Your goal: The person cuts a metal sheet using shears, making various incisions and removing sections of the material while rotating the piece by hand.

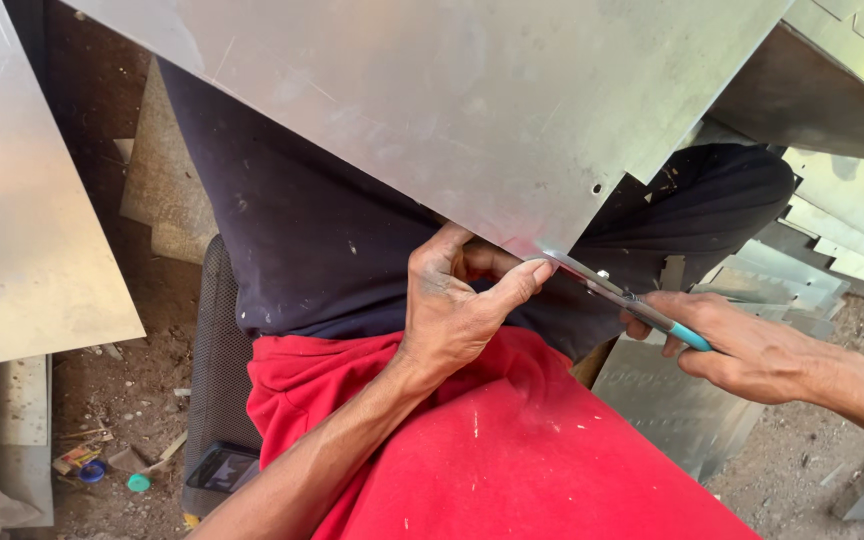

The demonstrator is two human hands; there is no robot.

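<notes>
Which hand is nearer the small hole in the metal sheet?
Right. The right hand, holding the snips, sits just below-right of the small hole. The left hand grips the metal sheet edge farther left.

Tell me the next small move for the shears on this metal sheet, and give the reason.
Probably close the shears and ease them a little further along the sheet's lower edge. Their blades already meet the metal sheet at that edge, the right hand has a grip on the blue handles, and the left hand pinches the sheet right beside the blades, steadying it on the lap.
</notes>
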